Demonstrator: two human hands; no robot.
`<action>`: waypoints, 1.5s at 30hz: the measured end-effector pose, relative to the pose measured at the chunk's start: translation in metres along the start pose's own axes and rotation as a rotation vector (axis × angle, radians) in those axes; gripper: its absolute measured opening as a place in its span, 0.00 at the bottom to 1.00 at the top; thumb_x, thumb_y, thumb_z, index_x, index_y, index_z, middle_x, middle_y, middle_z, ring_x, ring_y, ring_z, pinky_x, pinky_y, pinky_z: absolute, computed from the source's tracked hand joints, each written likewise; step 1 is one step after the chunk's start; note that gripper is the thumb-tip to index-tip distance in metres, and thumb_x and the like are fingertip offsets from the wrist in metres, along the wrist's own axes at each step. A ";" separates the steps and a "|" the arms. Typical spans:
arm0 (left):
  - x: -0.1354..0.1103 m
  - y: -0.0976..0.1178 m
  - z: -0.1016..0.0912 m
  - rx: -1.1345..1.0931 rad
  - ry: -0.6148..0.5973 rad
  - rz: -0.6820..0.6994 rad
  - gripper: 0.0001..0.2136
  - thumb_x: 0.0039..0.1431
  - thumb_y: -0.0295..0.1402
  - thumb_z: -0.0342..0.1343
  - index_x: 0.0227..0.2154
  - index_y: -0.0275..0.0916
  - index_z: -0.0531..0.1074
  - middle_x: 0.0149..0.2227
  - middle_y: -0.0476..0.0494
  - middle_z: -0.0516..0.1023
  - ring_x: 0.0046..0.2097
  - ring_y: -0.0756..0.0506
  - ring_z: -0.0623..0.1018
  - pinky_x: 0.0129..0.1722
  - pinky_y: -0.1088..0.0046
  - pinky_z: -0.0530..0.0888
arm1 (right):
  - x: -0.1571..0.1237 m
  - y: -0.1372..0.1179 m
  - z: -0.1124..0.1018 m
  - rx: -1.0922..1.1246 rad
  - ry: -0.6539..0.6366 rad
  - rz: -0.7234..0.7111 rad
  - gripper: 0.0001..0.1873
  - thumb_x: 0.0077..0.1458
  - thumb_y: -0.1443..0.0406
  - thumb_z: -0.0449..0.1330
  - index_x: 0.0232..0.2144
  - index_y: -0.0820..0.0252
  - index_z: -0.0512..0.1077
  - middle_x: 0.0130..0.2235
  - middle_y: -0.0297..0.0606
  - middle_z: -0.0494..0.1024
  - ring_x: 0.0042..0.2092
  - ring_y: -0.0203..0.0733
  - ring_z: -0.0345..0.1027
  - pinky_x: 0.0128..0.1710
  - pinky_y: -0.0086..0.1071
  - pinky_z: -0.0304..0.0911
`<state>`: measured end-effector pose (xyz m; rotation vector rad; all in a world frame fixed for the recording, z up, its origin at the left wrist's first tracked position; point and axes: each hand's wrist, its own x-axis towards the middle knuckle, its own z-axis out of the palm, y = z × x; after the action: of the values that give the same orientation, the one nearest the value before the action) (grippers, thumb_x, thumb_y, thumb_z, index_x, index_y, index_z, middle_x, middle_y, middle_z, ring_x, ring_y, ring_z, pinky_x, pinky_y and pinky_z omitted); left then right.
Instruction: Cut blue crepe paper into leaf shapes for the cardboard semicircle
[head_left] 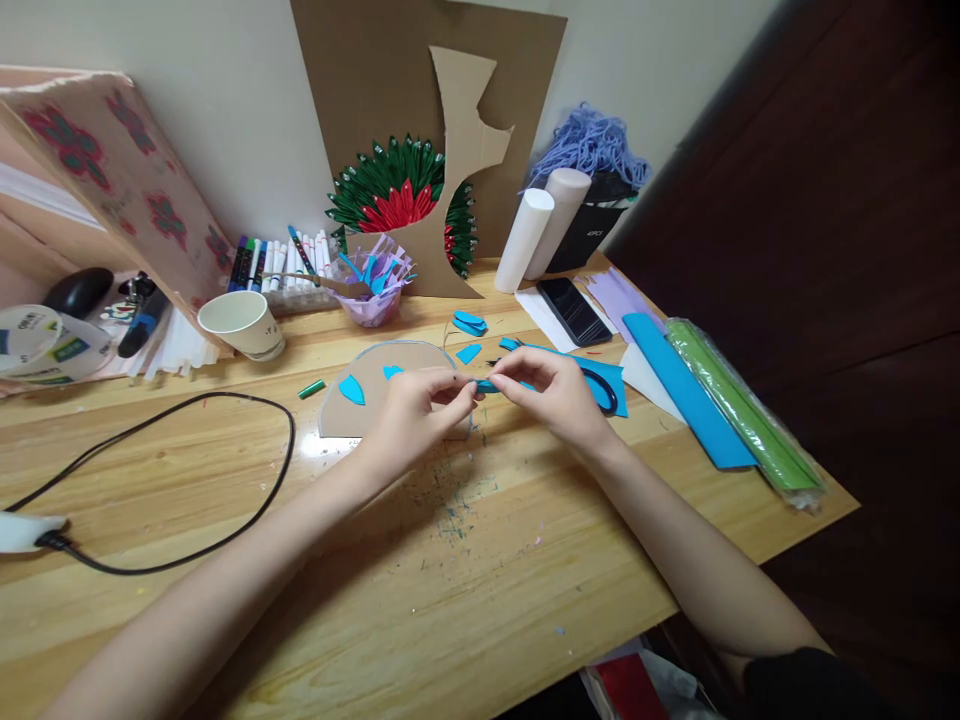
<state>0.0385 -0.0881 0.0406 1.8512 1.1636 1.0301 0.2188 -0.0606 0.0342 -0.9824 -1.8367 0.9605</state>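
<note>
Between the fingertips of both hands is a small blue paper piece [487, 386]. My left hand [424, 405] pinches its left end, and my right hand [553, 398] pinches the right end. Under and behind my left hand lies a half-round cardboard piece [341, 415] with a blue leaf-shaped cutout [351, 390] on it. Scissors with a dark loop handle [609, 392] rest on a blue sheet [616, 378] behind my right hand, partly hidden by it. Farther back are a folded blue strip [470, 323] and a blue paper scrap [469, 354].
A paper cup [244, 328], a purple bowl of scraps [373, 300] and markers [281, 265] stand at the back. A phone [574, 310], a blue strip [690, 400] and a green roll [742, 410] lie right. A black cable [289, 460] loops at left.
</note>
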 end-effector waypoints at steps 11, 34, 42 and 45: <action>-0.003 0.001 0.001 0.318 0.072 0.364 0.09 0.60 0.26 0.50 0.39 0.35 0.74 0.28 0.45 0.75 0.29 0.51 0.72 0.28 0.76 0.67 | 0.000 0.002 -0.003 0.160 -0.039 0.043 0.06 0.49 0.62 0.63 0.28 0.60 0.72 0.31 0.35 0.76 0.34 0.37 0.71 0.37 0.33 0.68; 0.003 0.008 0.000 -0.318 0.043 -0.341 0.08 0.52 0.33 0.57 0.25 0.35 0.76 0.27 0.45 0.80 0.30 0.49 0.78 0.32 0.75 0.75 | -0.004 -0.004 -0.002 -0.203 0.057 -0.313 0.07 0.51 0.68 0.61 0.35 0.56 0.74 0.36 0.36 0.77 0.39 0.40 0.71 0.40 0.36 0.67; 0.002 0.003 0.003 -0.358 -0.001 -0.294 0.07 0.51 0.33 0.59 0.29 0.35 0.77 0.29 0.44 0.80 0.32 0.49 0.78 0.35 0.73 0.76 | -0.004 -0.002 -0.001 -0.247 0.101 -0.353 0.05 0.53 0.68 0.60 0.33 0.56 0.75 0.33 0.36 0.78 0.36 0.39 0.72 0.39 0.35 0.67; 0.001 0.000 0.003 -0.287 0.031 -0.217 0.07 0.52 0.34 0.58 0.29 0.35 0.77 0.29 0.44 0.80 0.32 0.48 0.78 0.33 0.73 0.76 | -0.004 -0.002 -0.001 -0.267 0.108 -0.373 0.04 0.53 0.68 0.60 0.33 0.57 0.74 0.33 0.37 0.77 0.36 0.39 0.71 0.39 0.35 0.67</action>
<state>0.0418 -0.0875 0.0392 1.4569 1.1398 1.0433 0.2208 -0.0651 0.0349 -0.7866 -1.9966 0.4382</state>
